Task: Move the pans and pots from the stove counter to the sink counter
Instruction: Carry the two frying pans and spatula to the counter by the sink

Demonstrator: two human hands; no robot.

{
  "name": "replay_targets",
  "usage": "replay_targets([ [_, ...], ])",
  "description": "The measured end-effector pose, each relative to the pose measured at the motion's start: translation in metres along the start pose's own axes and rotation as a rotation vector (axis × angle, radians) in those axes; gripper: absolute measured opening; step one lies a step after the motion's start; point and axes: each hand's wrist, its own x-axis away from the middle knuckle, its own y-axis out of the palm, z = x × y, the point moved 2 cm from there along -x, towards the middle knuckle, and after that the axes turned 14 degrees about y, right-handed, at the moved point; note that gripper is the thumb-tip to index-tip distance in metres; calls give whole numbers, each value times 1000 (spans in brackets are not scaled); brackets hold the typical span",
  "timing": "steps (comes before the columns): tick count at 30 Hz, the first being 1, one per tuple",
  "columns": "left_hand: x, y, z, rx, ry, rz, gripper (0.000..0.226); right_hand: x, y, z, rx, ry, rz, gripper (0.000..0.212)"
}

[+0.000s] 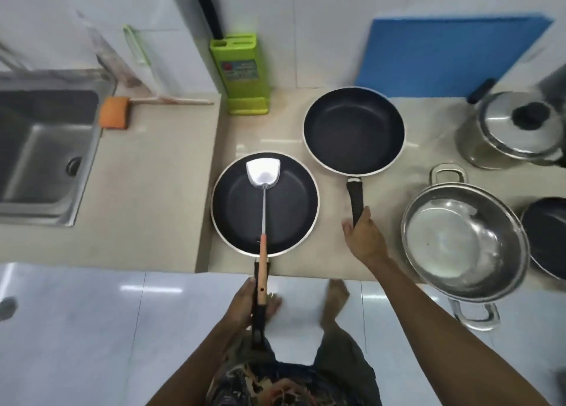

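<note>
Two black frying pans sit on the higher stove counter [398,172]. The near pan [288,212] has a metal spatula [263,172] with a wooden handle lying in it; my left hand [245,304] grips that pan's handle past the counter edge. The far pan [353,130] lies behind it, and my right hand [363,234] is closed around the end of its black handle. An open steel pot [462,237] stands at the right, a lidded steel pot [511,130] behind it, and a dark pot [548,234] is cut by the right edge. The lower sink counter [153,185] lies left.
A steel sink [43,154] is set into the lower counter at left, with an orange sponge [114,113] beside it. A green knife block [242,74] stands against the wall. A blue board [444,56] leans at the back right. White floor tiles [92,329] and bare feet show below.
</note>
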Motion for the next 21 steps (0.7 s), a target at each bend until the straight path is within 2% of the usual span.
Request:
replay_targets([
  [2,0,13,-4,90,-3,115,51,-19,-2,-1,-104,20,-43,55],
  [5,0,24,-6,-11,40,204,61,-36,-4,-8,-359,101,-231,30],
  [8,-7,25,-10,-72,18,267,70,-48,1,-13,-675,230,-457,23],
  [11,-11,30,-12,-100,22,339,69,-53,5,-13,-780,257,-549,22],
  [15,-8,44,-13,-308,92,498,66,-53,4,-12,-857,242,-530,30],
  [21,0,55,0,-343,189,507,66,-47,-15,-15,-866,199,-356,39],
])
